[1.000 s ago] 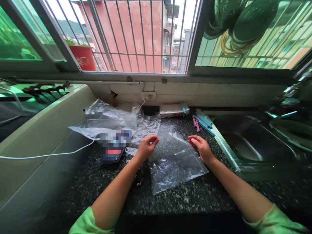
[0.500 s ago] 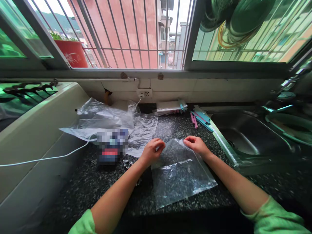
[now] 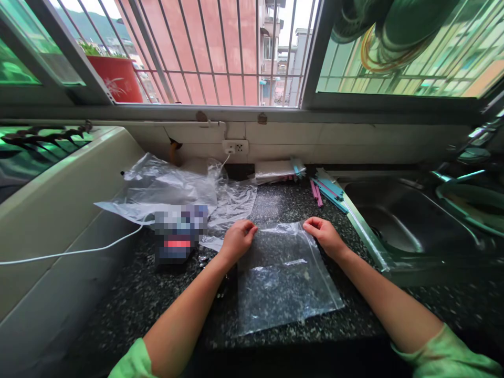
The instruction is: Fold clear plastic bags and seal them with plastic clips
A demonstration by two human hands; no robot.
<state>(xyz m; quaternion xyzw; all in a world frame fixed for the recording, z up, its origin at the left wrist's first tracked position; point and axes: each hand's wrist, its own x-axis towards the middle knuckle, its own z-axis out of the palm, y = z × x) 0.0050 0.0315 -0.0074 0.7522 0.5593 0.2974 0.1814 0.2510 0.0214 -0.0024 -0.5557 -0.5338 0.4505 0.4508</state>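
Left hand [image 3: 238, 240] and right hand [image 3: 325, 237] are pinching a thin, squarish clear bag [image 3: 289, 294]; crinkly plastic [image 3: 173, 184] kinda hogs the speckled counter [image 3: 153, 299] off left.

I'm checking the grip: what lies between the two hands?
A clear plastic bag, spanning from left hand to right hand, in the head view.

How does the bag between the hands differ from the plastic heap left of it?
The bag lies nearly flat; the plastic heap is crumpled. The left hand and right hand pinch the bag's far edge; the plastic heap sits nearer the wall. Both are see-through in places.
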